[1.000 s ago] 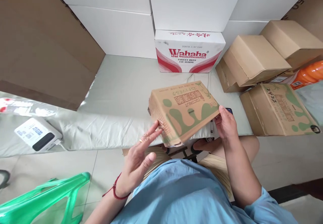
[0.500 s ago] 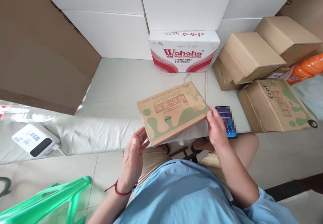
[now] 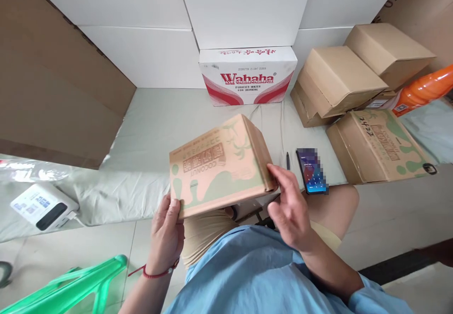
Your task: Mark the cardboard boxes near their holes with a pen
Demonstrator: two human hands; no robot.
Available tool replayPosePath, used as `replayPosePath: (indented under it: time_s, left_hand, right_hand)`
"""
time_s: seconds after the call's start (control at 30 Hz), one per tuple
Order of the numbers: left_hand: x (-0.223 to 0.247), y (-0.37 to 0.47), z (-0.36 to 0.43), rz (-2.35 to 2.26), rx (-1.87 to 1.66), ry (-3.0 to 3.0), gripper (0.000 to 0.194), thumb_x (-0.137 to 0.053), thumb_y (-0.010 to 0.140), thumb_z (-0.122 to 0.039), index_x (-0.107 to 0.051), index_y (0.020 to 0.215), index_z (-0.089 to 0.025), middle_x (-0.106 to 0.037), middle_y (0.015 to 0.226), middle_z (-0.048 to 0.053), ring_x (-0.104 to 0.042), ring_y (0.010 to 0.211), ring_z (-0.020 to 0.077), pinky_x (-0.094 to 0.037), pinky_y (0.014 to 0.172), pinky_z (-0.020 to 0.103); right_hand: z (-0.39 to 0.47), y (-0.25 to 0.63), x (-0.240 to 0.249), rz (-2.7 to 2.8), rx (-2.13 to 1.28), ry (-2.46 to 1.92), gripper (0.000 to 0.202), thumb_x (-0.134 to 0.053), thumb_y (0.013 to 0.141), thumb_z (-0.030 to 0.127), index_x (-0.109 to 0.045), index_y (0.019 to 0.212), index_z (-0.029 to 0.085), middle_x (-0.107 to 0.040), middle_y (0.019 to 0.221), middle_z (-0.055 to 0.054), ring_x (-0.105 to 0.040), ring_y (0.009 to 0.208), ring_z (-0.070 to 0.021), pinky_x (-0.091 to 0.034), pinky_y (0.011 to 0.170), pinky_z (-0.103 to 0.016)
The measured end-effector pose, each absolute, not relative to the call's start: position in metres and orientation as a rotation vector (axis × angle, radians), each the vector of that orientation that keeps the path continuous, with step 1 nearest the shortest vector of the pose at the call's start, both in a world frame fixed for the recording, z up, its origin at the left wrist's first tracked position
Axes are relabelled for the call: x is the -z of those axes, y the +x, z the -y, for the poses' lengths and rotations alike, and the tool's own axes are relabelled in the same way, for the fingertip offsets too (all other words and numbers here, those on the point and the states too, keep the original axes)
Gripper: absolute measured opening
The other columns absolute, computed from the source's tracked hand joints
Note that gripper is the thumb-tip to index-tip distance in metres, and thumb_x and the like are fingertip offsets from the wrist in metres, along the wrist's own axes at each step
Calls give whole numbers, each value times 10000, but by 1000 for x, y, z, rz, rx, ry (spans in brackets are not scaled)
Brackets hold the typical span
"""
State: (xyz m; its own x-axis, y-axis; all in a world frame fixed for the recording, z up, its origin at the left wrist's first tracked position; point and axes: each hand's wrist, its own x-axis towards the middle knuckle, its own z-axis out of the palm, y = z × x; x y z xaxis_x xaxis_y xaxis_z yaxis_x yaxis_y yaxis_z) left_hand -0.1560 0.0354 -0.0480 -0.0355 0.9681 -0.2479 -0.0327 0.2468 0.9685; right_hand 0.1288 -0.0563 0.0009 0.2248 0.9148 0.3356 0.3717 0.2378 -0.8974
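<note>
A brown cardboard box with green splashes, a palm tree and "COCONUT" print is held tilted above the table's front edge, its right end turned into view. My left hand grips the near left corner, thumb on the printed face. At the right end, my right hand rests stretched fingertips against the lower edge, its thumb standing clear of the cardboard. Just beyond that hand lie a black pen and a lit smartphone.
A Wahaha water carton stands at the back. Stacked brown boxes, another coconut box and an orange bottle are on the right. A white device with a cable sits left, above a green stool.
The box has shifted left and turned, so its right end shows. My left thumb now presses on its face. My right hand has loosened, thumb apart. The pen has come into view.
</note>
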Motion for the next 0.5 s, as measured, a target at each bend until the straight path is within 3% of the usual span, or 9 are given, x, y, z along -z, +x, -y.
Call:
replayPosePath:
  time_s: [0.1, 0.2, 0.33, 0.5]
  left_hand:
    - [45, -156, -24, -1270, -996, 1094, 573, -806, 963, -626, -703, 1386, -254, -776, 1385, 126, -734, 1320, 329, -640, 1092, 435]
    - [48, -160, -18, -1238, -971, 1246, 586, -871, 934, -540, -683, 1414, -261, -773, 1395, 120, -737, 1316, 311, -637, 1062, 387]
    - [51, -160, -22, -1137, -1065, 1306, 500, -920, 910, -394, -692, 1340, -279, -785, 1332, 87, -741, 1259, 236, -630, 1045, 324]
    - [50, -158, -27, -1133, -1112, 1291, 388, -939, 875, -366, -696, 1156, -254, -783, 1195, 61, -746, 1132, 208, -628, 1017, 327]
  right_hand:
    - [57, 146, 11, 1059, -722, -1533, 689, -539, 1115, 627, -484, 1713, 290, -589, 1586, -147, -587, 1505, -352, -510, 1280, -560]
    - [58, 158, 21, 972, -823, -1638, 670, -638, 1056, 688, -621, 1588, 280, -651, 1412, -134, -645, 1377, -332, -570, 1198, -509]
    - [61, 154, 34, 928, -875, -1565, 518, -726, 1023, 638, -703, 1421, 306, -637, 1249, -86, -695, 1235, -277, -625, 1122, -439]
    - [70, 146, 49, 853, -897, -1473, 439, -778, 1003, 552, -707, 1358, 304, -646, 1277, -74, -705, 1238, -258, -637, 1125, -428]
